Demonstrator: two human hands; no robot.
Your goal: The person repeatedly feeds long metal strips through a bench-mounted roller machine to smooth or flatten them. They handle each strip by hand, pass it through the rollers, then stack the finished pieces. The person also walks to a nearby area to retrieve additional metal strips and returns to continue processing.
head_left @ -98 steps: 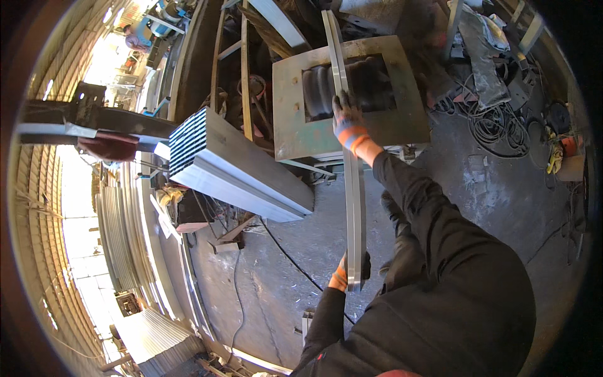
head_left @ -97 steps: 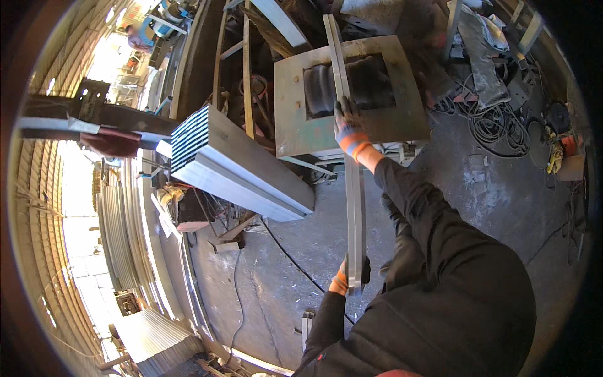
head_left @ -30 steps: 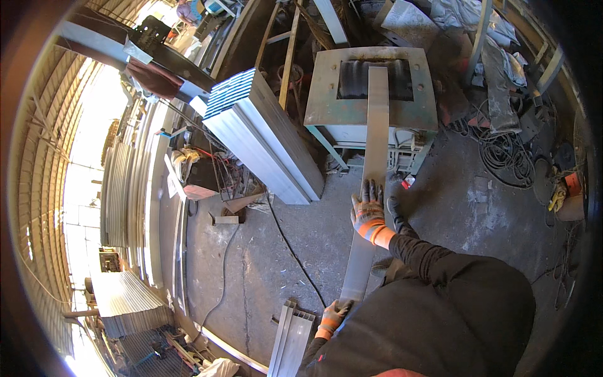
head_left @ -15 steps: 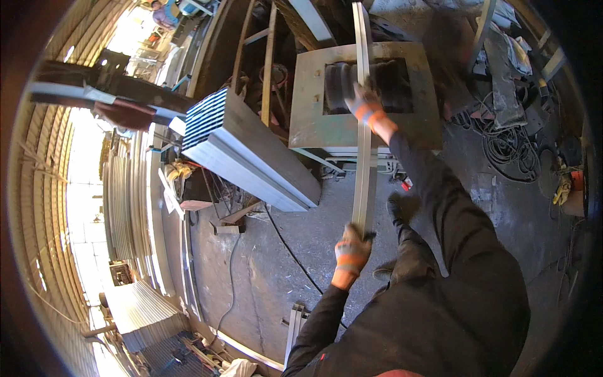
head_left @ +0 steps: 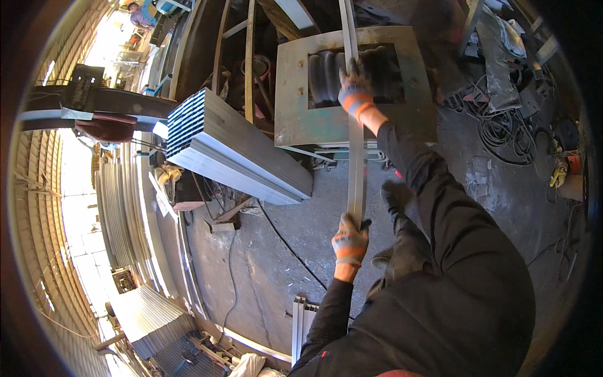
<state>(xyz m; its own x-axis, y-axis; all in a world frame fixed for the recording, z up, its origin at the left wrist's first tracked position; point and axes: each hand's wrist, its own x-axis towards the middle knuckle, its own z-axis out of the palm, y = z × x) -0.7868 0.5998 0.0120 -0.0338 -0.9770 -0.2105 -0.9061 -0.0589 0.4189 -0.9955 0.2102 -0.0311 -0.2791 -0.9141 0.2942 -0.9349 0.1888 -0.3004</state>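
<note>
Silvery bar (head_left: pixel 356 157), left hand (head_left: pixel 350 244) gripping near end, right hand (head_left: pixel 355 91) atop it, closure unclear, right arm (head_left: pixel 411 157) outstretched

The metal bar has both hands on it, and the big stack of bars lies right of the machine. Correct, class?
Wrong side: the head view shows the stack lying left of the machine. The left hand and right hand are indeed on the metal bar.
</note>
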